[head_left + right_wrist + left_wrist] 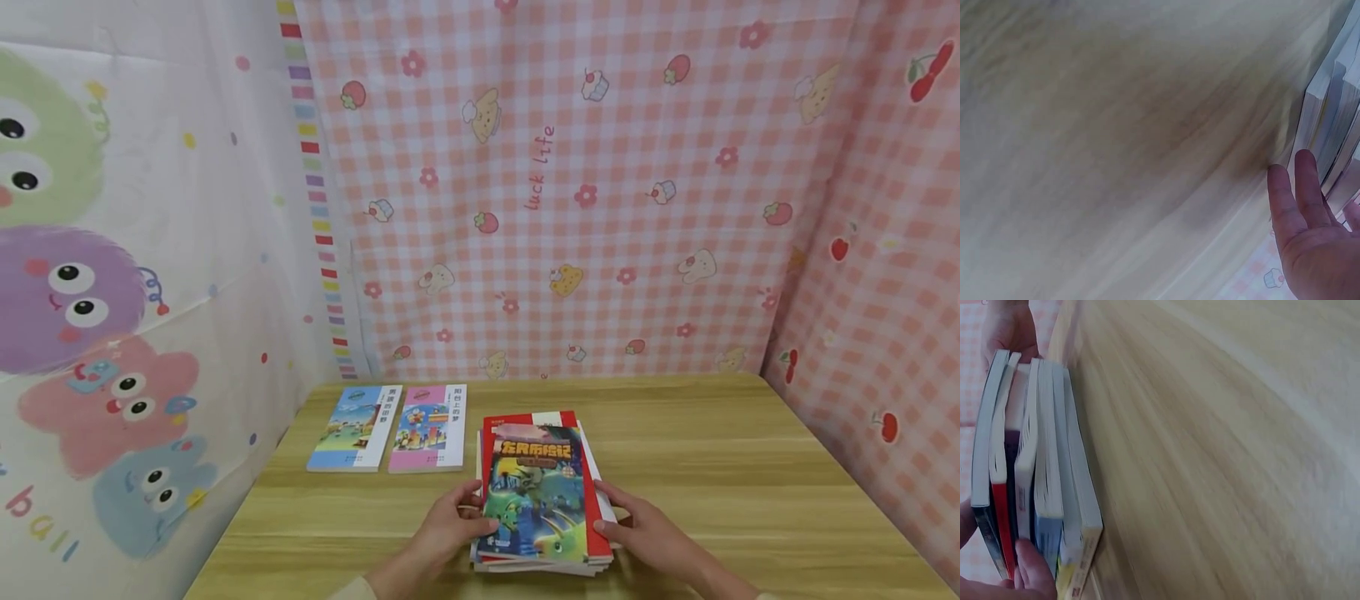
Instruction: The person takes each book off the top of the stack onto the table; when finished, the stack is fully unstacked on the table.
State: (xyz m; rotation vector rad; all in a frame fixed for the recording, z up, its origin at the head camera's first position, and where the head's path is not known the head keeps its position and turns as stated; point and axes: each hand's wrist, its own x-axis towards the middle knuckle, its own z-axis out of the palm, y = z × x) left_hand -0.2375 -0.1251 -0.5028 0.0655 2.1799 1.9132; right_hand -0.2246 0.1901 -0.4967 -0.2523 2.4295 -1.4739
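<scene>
Stack of books (537,493) on a wooden table (720,458); right hand (651,532), fingers spread, touches one side; left hand (452,523) the other, cannot tell if pinching; likely heavy, slippery; best gripped low, both sides

Rear check cloth (577,167): "luck life". L. cloth (240,233): "ball". Pink bk. (420,427): "阳台上的梦". Blue bk. (351,428): ends "的田野". Top stacked bk. (536,496): ends "历险记". Small txt. illegible.

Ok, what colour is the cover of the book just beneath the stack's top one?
That cover is mostly red where visible, clearest in the head view.
</scene>
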